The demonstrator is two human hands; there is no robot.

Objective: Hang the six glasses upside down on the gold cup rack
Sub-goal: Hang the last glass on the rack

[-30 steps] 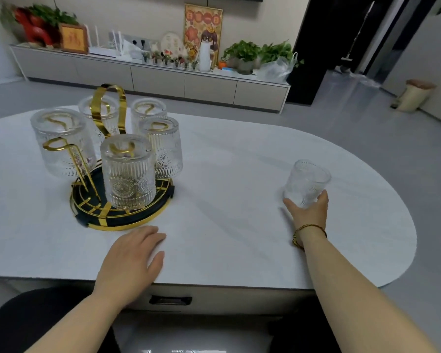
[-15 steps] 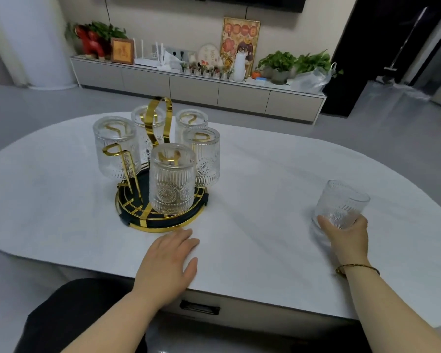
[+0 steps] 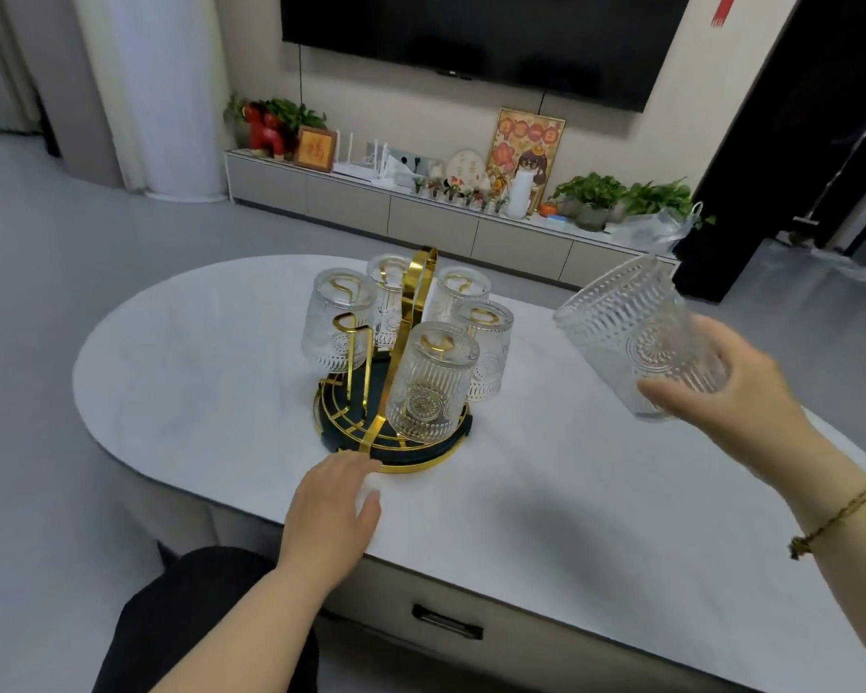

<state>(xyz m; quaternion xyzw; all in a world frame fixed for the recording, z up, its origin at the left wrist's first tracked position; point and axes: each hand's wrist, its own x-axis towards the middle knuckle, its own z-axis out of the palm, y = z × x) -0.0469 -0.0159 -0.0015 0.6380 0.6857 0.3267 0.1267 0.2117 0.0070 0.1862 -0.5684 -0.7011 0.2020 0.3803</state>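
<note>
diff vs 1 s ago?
The right hand, already gripping the sixth glass on the table, has lifted it clear and tipped it, mouth up-left. Unchanged: left hand flat by the rack, five glasses hung, one peg free.

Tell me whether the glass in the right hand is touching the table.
Apart. The head view shows the right hand holding the glass lifted and tilted, with bare table visible beneath it and its shadow lying separately on the surface.
</note>
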